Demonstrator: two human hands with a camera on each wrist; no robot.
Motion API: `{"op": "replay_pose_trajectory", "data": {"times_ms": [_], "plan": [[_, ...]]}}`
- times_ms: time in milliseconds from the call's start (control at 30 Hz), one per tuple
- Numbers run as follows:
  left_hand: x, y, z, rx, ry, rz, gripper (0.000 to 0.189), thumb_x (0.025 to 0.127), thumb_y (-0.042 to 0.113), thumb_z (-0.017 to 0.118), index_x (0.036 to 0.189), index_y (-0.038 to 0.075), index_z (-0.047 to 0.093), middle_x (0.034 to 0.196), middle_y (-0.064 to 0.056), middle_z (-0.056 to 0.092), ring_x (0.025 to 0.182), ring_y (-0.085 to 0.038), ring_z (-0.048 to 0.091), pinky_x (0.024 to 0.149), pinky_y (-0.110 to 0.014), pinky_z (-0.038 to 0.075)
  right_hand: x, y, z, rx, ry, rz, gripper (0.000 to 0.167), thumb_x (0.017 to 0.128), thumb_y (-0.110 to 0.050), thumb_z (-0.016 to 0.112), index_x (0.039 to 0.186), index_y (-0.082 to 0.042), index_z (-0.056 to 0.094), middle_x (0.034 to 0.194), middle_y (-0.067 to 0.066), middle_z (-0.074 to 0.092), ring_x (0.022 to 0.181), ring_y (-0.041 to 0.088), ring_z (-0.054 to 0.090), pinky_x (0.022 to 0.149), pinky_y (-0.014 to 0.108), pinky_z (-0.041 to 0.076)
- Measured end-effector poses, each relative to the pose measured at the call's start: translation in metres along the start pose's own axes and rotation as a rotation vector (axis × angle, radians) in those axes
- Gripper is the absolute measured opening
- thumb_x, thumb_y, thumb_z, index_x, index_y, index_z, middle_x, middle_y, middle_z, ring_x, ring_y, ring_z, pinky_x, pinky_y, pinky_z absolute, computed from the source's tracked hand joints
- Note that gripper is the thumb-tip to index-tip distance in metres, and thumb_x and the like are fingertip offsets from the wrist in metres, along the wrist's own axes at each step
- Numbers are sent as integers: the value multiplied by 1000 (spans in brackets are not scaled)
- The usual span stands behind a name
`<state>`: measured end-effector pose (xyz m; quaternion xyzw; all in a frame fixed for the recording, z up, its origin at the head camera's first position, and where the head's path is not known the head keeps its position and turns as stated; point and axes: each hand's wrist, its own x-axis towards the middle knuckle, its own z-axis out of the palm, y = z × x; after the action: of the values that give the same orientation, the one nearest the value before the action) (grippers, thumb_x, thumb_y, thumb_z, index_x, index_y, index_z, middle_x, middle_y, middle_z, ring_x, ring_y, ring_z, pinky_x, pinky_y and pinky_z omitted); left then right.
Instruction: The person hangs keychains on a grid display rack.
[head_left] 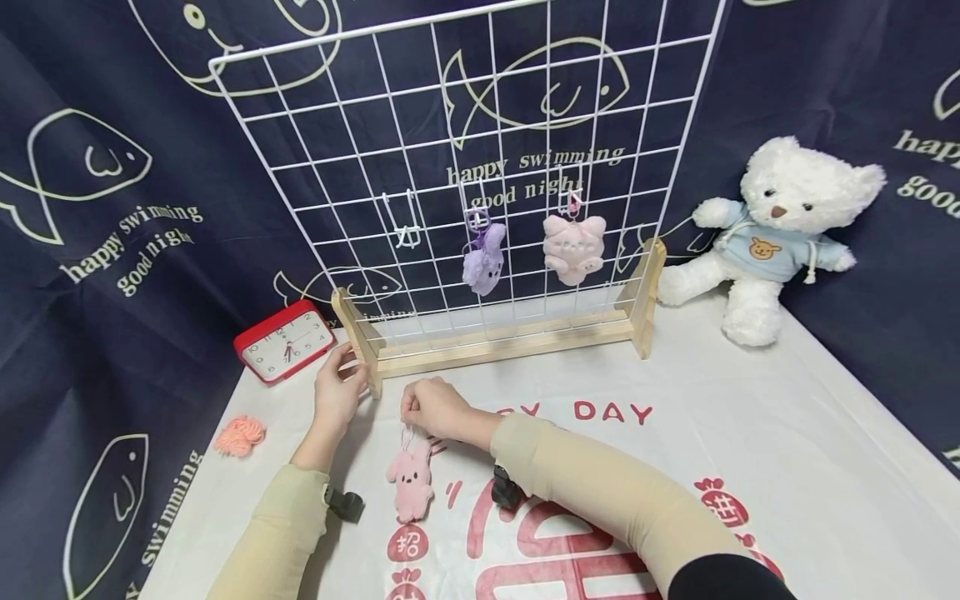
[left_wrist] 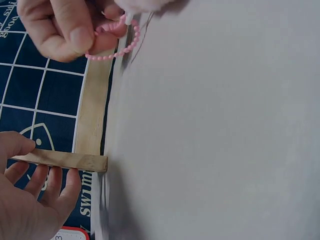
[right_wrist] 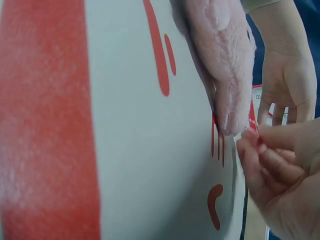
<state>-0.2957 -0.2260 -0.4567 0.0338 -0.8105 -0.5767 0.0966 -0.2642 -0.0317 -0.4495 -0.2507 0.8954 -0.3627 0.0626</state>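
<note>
My left hand [head_left: 339,393] is at the left wooden end piece [head_left: 358,337] of a stand. In the left wrist view its thumb lies on one side of that wood [left_wrist: 70,159] and the fingers on the other. In front of the stand, my right hand [head_left: 442,408] pinches the pink bead chain [left_wrist: 134,46] of a pink rabbit plush keychain [head_left: 412,483]. The plush dangles below those fingers with its face toward the head camera. Seen from the right wrist, its furry body [right_wrist: 220,60] extends away from the fingertips.
A white wire grid [head_left: 442,92] rises from the stand. On its hooks hang a purple plush [head_left: 483,262] and a pink plush [head_left: 573,250]; a white hook [head_left: 407,237] is at left. A red clock [head_left: 287,342], peach yarn [head_left: 240,436] and a white teddy bear [head_left: 780,225] surround it.
</note>
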Motion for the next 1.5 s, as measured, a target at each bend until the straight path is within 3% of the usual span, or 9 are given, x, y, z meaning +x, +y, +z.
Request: {"op": "replay_pose_trajectory", "data": {"times_ms": [267, 533, 767, 1033, 1500], "plan": [[-1, 0, 0, -20, 3, 12, 50, 97, -2, 60, 145, 0, 51, 132, -26, 58, 118, -38, 58, 71, -11, 55, 0, 0, -9, 69, -6, -167, 11, 86, -2, 79, 86, -12, 74, 79, -4, 72, 74, 4, 64, 74, 16, 52], [-1, 1, -1, -11, 5, 17, 49, 97, -1, 60, 146, 0, 51, 132, -27, 58, 119, -40, 58, 70, -10, 54, -2, -1, -19, 163, 10, -275, 7, 90, -1, 75, 89, -7, 74, 88, 2, 76, 81, 7, 68, 78, 16, 54], [-1, 1, -1, 32, 11, 20, 49, 97, 0, 60, 146, 1, 51, 133, -26, 58, 119, -39, 59, 70, -10, 53, -3, -5, -32, 202, 20, -310, 7, 92, -3, 73, 92, -10, 73, 92, -3, 73, 84, 5, 66, 80, 18, 54], [0, 2, 0, 31, 14, 21, 49, 97, -1, 60, 145, 1, 51, 132, -26, 59, 118, -38, 59, 71, -10, 53, -3, -12, -44, 221, 32, -342, 6, 92, -3, 74, 93, -8, 73, 95, 4, 73, 85, 5, 64, 81, 18, 53], [-1, 2, 0, 22, 5, 6, 50, 97, 0, 61, 146, 1, 50, 133, -25, 58, 120, -38, 58, 71, -10, 53, -3, -14, -56, 186, 91, -418, 4, 93, -3, 72, 97, -4, 73, 96, 4, 72, 85, 6, 63, 81, 18, 53]]}}
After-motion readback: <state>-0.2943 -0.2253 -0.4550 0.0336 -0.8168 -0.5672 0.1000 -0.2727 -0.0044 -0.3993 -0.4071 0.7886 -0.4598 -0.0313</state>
